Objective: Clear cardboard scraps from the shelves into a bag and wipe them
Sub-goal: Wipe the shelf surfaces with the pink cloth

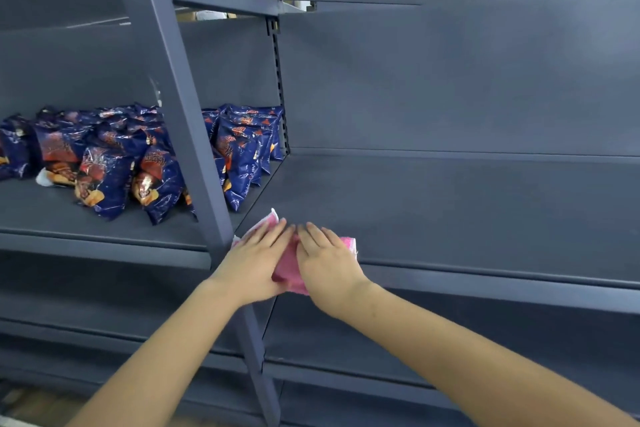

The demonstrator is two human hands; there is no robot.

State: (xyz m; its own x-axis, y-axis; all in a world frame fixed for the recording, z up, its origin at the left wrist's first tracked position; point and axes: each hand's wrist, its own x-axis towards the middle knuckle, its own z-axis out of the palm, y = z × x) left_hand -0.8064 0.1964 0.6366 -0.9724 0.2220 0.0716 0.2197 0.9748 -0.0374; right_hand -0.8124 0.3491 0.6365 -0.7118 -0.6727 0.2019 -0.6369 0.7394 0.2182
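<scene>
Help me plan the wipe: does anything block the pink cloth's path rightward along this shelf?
Nothing visible: the shelf right of the pink cloth is bare; snack bags sit left, beyond the upright.

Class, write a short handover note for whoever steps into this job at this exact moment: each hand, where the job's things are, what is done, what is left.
Left hand: flat, fingers straight, pressing on the pink cloth.
Right hand: the same, beside it on the cloth.
The cloth lies at the front left corner of the right-bay shelf, next to the upright post.
Blue snack packets sit in the left bay.
Done: no cardboard scraps show on this shelf; no bag is in view.
Left: probably wiping this shelf rightward, then the lower shelves.
</scene>
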